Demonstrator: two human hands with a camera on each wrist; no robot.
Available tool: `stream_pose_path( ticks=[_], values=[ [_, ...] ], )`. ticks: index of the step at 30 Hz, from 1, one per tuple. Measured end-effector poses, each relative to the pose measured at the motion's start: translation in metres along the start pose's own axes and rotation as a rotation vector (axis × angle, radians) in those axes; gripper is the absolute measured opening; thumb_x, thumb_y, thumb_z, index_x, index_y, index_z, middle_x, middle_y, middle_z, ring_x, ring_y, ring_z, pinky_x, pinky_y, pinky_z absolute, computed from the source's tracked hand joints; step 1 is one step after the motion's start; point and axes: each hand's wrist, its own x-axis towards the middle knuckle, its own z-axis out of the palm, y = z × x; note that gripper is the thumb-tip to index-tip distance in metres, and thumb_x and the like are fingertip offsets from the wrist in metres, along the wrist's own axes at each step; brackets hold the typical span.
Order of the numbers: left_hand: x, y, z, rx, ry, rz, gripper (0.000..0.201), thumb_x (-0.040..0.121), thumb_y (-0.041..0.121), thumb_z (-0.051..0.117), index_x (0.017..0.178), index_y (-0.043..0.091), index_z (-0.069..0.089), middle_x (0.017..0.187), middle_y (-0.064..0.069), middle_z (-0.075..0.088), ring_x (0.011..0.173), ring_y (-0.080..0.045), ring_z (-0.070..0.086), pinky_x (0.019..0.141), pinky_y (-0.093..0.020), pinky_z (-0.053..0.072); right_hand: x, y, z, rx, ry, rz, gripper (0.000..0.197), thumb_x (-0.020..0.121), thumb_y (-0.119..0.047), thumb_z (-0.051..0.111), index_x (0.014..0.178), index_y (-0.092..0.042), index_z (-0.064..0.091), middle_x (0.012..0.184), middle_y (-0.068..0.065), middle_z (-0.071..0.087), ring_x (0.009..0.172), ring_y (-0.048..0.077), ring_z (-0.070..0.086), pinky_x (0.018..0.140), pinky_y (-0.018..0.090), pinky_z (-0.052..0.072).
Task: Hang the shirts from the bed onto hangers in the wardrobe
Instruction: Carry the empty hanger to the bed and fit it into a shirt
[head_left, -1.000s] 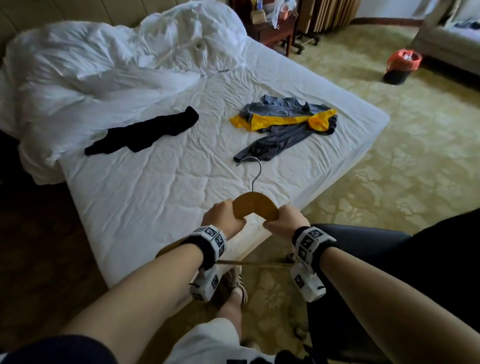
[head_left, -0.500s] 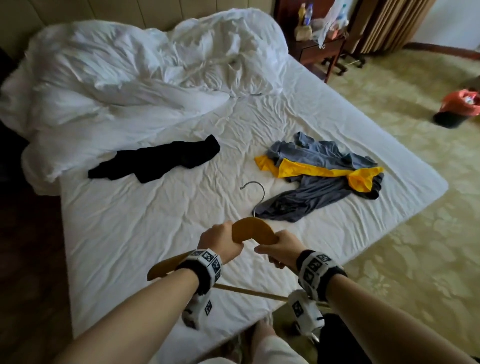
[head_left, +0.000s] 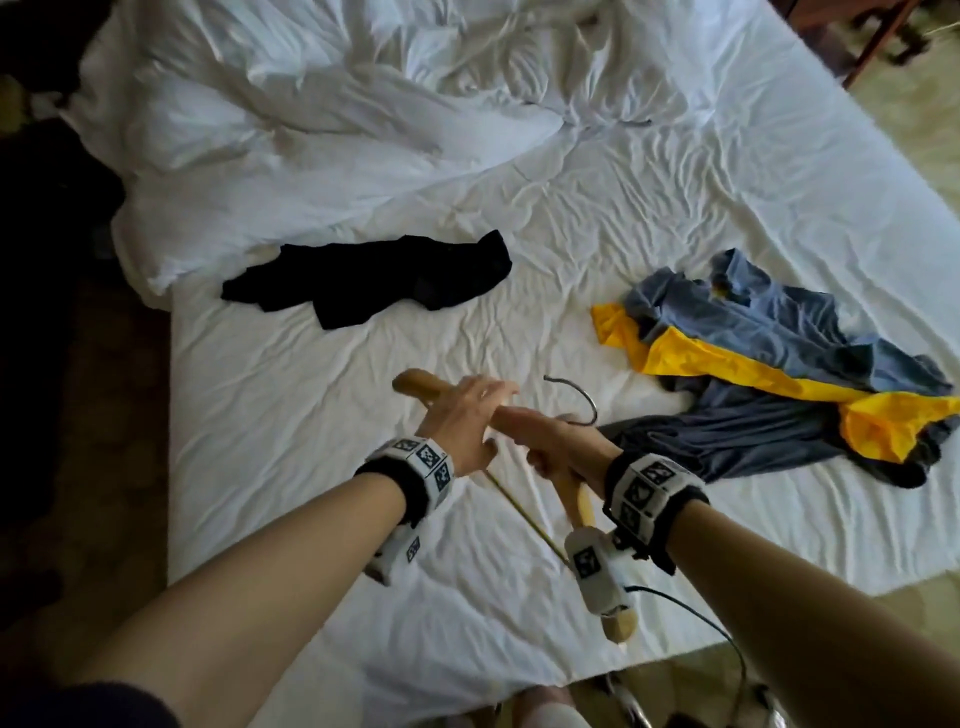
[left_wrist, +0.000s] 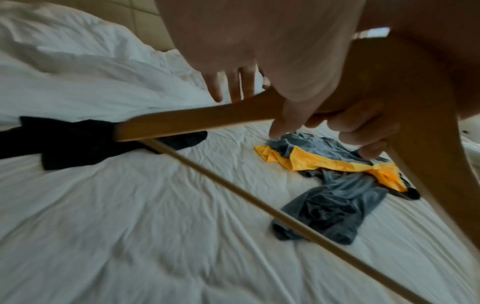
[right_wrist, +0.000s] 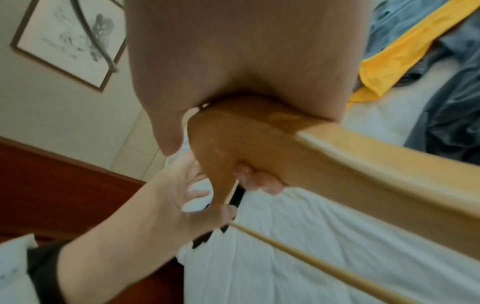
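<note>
A wooden hanger (head_left: 415, 384) with a metal hook (head_left: 576, 395) hovers tilted over the bed's near part. My right hand (head_left: 561, 441) grips it at the middle, fingers curled round the wood (right_wrist: 337, 156). My left hand (head_left: 467, 415) lies over the hanger's left arm (left_wrist: 194, 121) with straight, spread fingers and does not grip it. A black shirt (head_left: 374, 280) lies crumpled on the sheet beyond the hands. To the right lies a grey and yellow shirt (head_left: 769, 364), close to my right wrist.
The bed (head_left: 311, 519) has a wrinkled white sheet, and a bunched white duvet (head_left: 311, 104) covers its far part. Dark floor (head_left: 78, 467) runs along the left edge, patterned carpet (head_left: 924, 623) at the right. A wooden nightstand leg (head_left: 883, 31) shows top right.
I have come closer and lean over the bed. The hanger has swung from level to slanted. My left hand has let go of it and opened; the right hand still holds it.
</note>
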Motion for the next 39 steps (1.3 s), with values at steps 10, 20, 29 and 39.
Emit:
stream_pose_path(
  ticks=[10, 20, 29, 39],
  values=[
    [0.127, -0.127, 0.036, -0.078, 0.091, -0.315, 0.063, 0.084, 0.014, 0.066, 0.142, 0.017, 0.041, 0.142, -0.007, 0.043, 0.134, -0.025, 0.037, 0.109, -0.037, 0.036, 0.167, 0.015, -0.050, -0.125, 0.413, -0.061, 0.055, 0.077, -0.072, 0.061, 0.070, -0.018, 0.060, 0.058, 0.000, 0.057, 0.053, 0.018, 0.053, 0.059, 0.035, 0.046],
    [0.280, -0.242, 0.107, 0.063, 0.150, -0.327, 0.074, 0.087, 0.019, 0.069, 0.151, 0.013, 0.031, 0.160, -0.014, 0.018, 0.147, -0.032, 0.021, 0.116, -0.041, 0.029, 0.259, 0.069, -0.043, -0.324, 0.594, -0.186, 0.053, 0.081, -0.068, 0.056, 0.075, -0.016, 0.063, 0.053, 0.000, 0.055, 0.050, 0.025, 0.057, 0.047, 0.036, 0.046],
    [0.324, -0.276, 0.141, 0.193, 0.328, -0.373, 0.032, 0.096, 0.024, 0.050, 0.122, 0.008, 0.058, 0.132, -0.018, 0.049, 0.126, -0.036, 0.042, 0.098, -0.049, 0.034, 0.269, 0.069, -0.070, -0.298, 0.653, -0.159, 0.068, 0.074, -0.079, 0.056, 0.066, -0.012, 0.061, 0.058, 0.016, 0.059, 0.052, 0.030, 0.056, 0.053, 0.054, 0.050],
    [0.276, -0.270, 0.167, 0.173, 0.307, -0.287, 0.041, 0.102, 0.026, 0.029, 0.095, -0.001, 0.060, 0.100, -0.025, 0.064, 0.105, -0.039, 0.051, 0.094, -0.050, 0.032, 0.260, 0.059, -0.051, -0.309, 0.688, -0.166, 0.054, 0.086, -0.057, 0.062, 0.068, -0.006, 0.066, 0.066, 0.024, 0.064, 0.053, 0.029, 0.058, 0.055, 0.048, 0.052]
  ],
)
